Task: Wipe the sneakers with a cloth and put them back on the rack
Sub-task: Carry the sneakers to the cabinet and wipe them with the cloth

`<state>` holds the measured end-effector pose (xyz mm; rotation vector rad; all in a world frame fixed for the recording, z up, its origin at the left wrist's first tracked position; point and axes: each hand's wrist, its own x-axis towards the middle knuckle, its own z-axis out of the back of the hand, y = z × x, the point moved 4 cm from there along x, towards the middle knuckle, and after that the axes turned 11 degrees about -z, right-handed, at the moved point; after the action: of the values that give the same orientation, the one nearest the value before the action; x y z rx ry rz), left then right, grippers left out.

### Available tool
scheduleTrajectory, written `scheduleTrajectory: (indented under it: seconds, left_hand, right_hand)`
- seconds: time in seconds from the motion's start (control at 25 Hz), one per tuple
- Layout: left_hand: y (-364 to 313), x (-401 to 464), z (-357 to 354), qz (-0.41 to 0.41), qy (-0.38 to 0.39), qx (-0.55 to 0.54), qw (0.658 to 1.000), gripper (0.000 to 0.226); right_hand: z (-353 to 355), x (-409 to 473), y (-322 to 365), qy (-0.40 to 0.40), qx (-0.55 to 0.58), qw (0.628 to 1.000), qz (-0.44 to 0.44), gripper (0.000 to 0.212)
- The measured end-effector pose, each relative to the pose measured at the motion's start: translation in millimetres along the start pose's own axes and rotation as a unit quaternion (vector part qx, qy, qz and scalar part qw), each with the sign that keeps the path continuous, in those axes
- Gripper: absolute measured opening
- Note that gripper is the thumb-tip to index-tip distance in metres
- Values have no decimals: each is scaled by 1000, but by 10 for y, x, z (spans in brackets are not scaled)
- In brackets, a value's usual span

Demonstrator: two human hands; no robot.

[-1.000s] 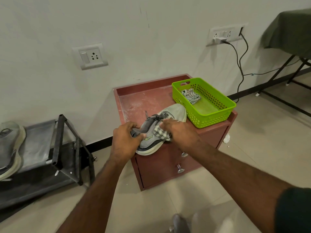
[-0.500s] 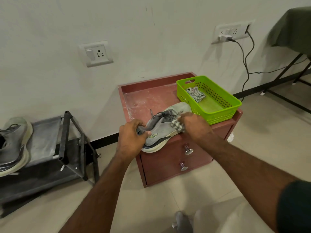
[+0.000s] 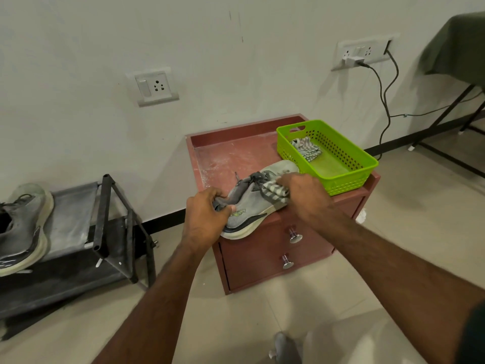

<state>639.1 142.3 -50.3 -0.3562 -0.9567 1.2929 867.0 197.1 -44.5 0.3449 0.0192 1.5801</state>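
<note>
Over the last second your right hand [image 3: 304, 198] has carried the striped cloth [image 3: 275, 191] from the sneaker's [image 3: 252, 203] side near the heel up along the laces toward the toe — it now presses beside the pale toe cap. Your left hand [image 3: 207, 216] has shifted little, gripping the heel. The sneaker's toe has swung slightly closer to the green basket [image 3: 341, 158].

sneaker [image 3: 252, 203]: grey, off-white sole
cloth [image 3: 275, 191]: grey-and-white stripes
basket [image 3: 349, 158]: lime green
cabinet [image 3: 262, 256]: reddish brown
rack [image 3: 105, 219]: black frame
wall [image 3: 105, 35]: white
</note>
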Motion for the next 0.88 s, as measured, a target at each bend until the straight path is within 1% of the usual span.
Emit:
scheduleTrajectory:
  seconds: [0.04,0.08,0.12,0.16,0.2,0.28,0.32,0.36,0.44,0.52,0.6,0.68,0.8,0.88]
  left_hand:
    - [26,18,4,6,-6,1,1000,25]
    - [38,33,1,8,-10,2,1000,25]
    - [30,29,-13,6,-10,7,1000,24]
    - [13,12,-31,2,-6,10,1000,24]
    - [-5,-4,-49,0,-3,9,1000,24]
    - [-24,-39,-57,-2,3,1,1000,23]
    - [-26,-49,-48,1,-1,-5,1000,23]
    - [-11,-34,-24,8,-12,-12,1000,24]
    - [39,5,21,31,-48,-20,998,28]
    - [48,14,1,37,-53,-27,998,35]
    - [18,-2,-16,19,-13,-27,999,43]
    - [51,1,39,-15,50,-28,998,45]
    - [111,-37,186,-63,160,-46,984,44]
    - [83,-42,232,-77,194,-67,976,37]
  right_hand:
    - [16,-99,160,-9,40,998,46,31]
    - [-6,-238,363,9,68,993,94,31]
    - [-110,-337,487,37,55,989,131,29]
    - [-216,-345,503,52,21,988,146,27]
    - [-281,-238,406,46,-10,991,126,25]
    - [-266,13,13,22,-27,999,8,23]
    - [-248,68,-168,14,-6,999,-41,23]
    - [-197,70,-260,-8,36,997,-66,24]
    - [-128,-2,-211,-52,153,985,-56,27]
    - [-78,-98,-111,-67,213,974,-37,32]
    - [-178,-99,-81,-28,197,980,-16,38]
    - [-277,-48,-60,6,173,985,4,48]
    - [-286,-10,-10,4,231,973,7,45]
    - [-252,-37,38,-2,267,964,-2,48]
